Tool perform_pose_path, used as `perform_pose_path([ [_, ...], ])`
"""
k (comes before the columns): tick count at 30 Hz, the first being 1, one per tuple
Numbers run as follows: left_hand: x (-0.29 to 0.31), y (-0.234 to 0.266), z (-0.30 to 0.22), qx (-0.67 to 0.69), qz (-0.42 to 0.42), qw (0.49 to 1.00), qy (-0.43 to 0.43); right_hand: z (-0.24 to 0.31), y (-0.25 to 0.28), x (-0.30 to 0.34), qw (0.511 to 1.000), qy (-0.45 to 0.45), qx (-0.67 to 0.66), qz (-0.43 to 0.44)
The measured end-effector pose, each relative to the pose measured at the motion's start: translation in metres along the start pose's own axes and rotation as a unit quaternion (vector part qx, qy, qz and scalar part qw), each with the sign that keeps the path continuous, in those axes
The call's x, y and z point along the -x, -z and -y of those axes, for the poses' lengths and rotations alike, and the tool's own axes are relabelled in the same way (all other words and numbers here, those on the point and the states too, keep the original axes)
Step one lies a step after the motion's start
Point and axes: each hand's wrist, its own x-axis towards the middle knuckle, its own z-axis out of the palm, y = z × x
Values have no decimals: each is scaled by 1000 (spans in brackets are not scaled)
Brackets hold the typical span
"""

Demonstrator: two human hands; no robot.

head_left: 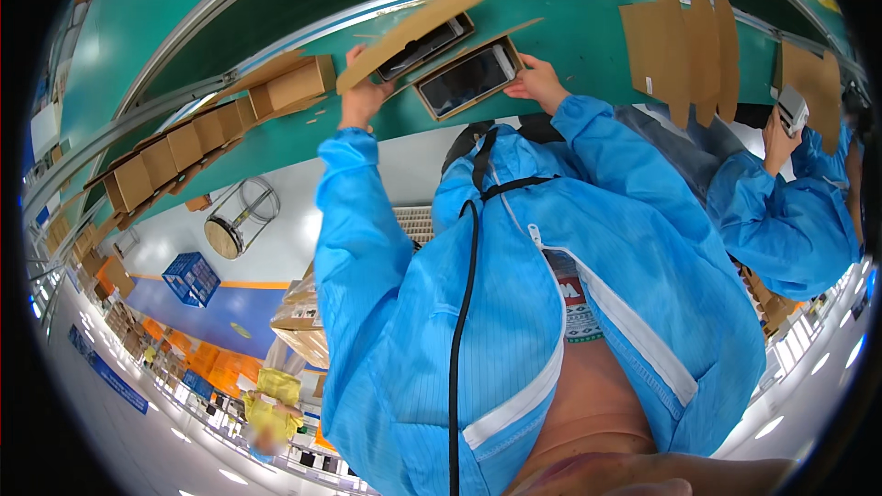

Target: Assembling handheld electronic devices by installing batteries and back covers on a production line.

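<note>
Two open brown cardboard boxes sit side by side on the green bench, each with a dark, glossy flat device inside. My left hand [364, 99] is closed on the left end of the farther box [424, 55], partly behind its raised lid [413, 35]. Nearer me, the second box [467, 79] lies at a slant with its dark device [464, 83] facing up. A pale strip shows at that device's right end. My right hand [540, 84] grips this box at its right end, fingers against the cardboard wall.
Several open empty boxes [294, 87] stand in a row along the bench's left edge. Upright folded cardboard boxes [680, 55] stand at the right. Beyond them, a co-worker in blue holds a small grey item [792, 112]. A round stool [223, 236] and a blue crate [191, 279] are on the floor.
</note>
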Motion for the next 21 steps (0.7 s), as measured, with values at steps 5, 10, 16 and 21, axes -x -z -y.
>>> perform_pose_path([
  [5, -49, -8, 0, 13, 124, 985, 121, -6, -16, -8, 999, -21, -38, 16],
  [10, -18, 9, 29, 406, -11, 851, 332, -19, -48, -15, 977, -30, -200, 65],
  [16, 51, -41, -15, 436, -31, 817, 376, -30, -10, -33, 965, 118, 227, -54],
  [21, 53, -22, -37, 395, -44, 804, 441, 32, -90, -9, 979, 182, 70, 66],
])
